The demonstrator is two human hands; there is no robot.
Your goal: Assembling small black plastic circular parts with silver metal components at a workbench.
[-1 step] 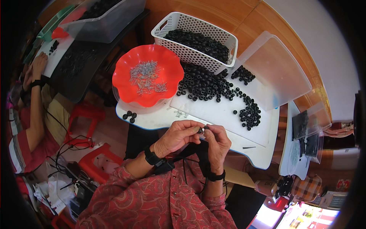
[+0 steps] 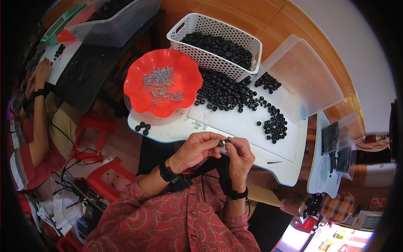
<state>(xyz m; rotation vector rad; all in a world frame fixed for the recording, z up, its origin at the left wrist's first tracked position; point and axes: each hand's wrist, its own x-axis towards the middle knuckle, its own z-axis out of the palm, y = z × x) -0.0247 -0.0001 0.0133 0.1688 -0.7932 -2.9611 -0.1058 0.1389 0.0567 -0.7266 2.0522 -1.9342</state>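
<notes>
- A small black ring sat pinched between the fingertips of both hands just above the near edge of the white tabletop, where it had been in the frame taken at the same instant; nothing had shifted, which suggested the fitting work was in mid-step.
- The left hand was closed in a tight grip on the ring, thumb and forefinger pressed together.
- The right hand met it from the other side, its fingertips closed on what looked like a tiny part at the ring; too small to tell.
- A loose heap of black rings, matte and rubbery-looking, spread across the tabletop.
- A white plastic basket with perforated walls held more of them.
- A glossy red bowl with a scalloped rim held small silvery metal pieces.
- A clear plastic bin stood to the right.
- Another person's arm lay at the far left.
</notes>
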